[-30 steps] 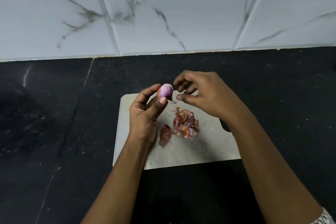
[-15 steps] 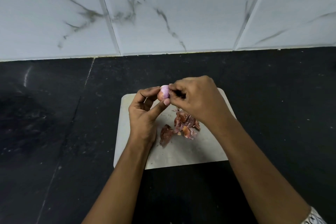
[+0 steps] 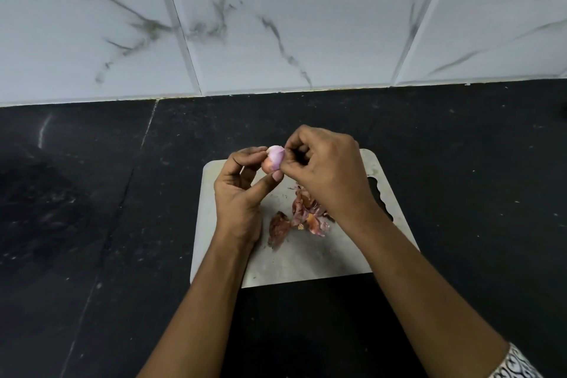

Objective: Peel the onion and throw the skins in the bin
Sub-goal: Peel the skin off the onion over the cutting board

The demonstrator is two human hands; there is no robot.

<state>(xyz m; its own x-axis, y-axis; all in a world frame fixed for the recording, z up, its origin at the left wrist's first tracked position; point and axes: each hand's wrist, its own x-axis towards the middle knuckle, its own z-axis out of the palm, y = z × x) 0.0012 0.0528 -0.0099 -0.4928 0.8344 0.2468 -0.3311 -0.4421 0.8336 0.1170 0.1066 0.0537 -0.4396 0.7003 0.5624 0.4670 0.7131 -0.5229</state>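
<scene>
Closing back in from a second ago, the right hand (image 3: 322, 175) now pinches at the small onion (image 3: 274, 159) gripped in the left hand (image 3: 242, 190) above the board (image 3: 306, 261), suggesting peeling continues, skins (image 3: 306, 215) unbinned.

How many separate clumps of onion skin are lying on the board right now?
2: a single dark piece beside the left wrist, and a bigger heap to its right, partly hidden under the right hand; more may lie beneath.
</scene>
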